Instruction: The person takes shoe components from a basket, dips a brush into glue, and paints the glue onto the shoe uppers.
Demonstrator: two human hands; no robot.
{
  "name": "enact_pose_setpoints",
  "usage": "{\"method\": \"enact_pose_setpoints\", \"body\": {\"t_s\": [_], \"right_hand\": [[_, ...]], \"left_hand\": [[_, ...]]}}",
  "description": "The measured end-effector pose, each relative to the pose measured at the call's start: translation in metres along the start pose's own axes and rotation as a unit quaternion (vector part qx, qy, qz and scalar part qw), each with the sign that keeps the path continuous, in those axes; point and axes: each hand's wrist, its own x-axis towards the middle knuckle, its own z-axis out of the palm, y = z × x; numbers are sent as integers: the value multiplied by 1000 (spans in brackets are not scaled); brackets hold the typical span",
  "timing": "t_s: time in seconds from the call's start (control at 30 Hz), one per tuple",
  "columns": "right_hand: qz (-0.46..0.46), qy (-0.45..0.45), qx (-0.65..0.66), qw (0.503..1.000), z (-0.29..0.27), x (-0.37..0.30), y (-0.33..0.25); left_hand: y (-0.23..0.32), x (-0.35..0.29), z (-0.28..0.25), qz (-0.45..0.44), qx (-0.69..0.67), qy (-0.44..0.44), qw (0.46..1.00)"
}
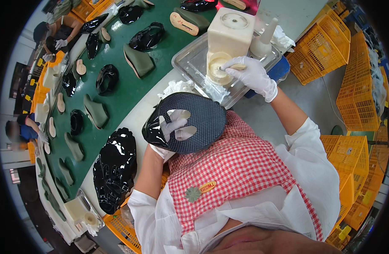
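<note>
My left hand (173,125), in a white glove, is inside a black shoe upper (207,122) with a woven-textured lining and a glossy patent edge. Its fingers show through the cut-outs, supporting the piece in front of my checked apron. In my white-gloved right hand (254,77), the fingers pinch a pale brush handle (236,67) at the mouth of a round cup (219,63) coated with cream-coloured glue. The brush's tip is hidden in the cup. Behind the cup stands a square cream container (231,31), and both are in a clear plastic tray (188,59).
A pale nozzle bottle (264,40) is at the tray's right. Glossy black uppers (114,169) are stacked by my left arm. Green wedge soles (138,60) and more uppers cover the green belt. Yellow crates (321,46) are on the right; two co-workers are across the belt.
</note>
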Motion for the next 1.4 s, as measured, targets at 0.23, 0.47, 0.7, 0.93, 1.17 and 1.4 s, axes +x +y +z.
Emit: {"method": "enact_pose_setpoints", "body": {"t_s": [0.23,0.47,0.7,0.93,1.17,1.4], "right_hand": [[-16,-8,112,994,6,-2,-3],[65,-35,320,944,4,-15,-8],[-102,-51,286,951,15,-22,-35],[-25,-37,216,975,25,-29,-28],[29,-18,212,977,26,-44,-19],[-169,10,251,953,19,-26,-42]], "left_hand": [[22,10,3,-20,74,-52,996],[32,19,6,-123,-80,-53,988],[46,21,24,-171,20,-50,984],[50,11,16,-80,91,-5,993],[43,8,-11,1,125,23,992],[34,12,-10,-10,112,11,994]]}}
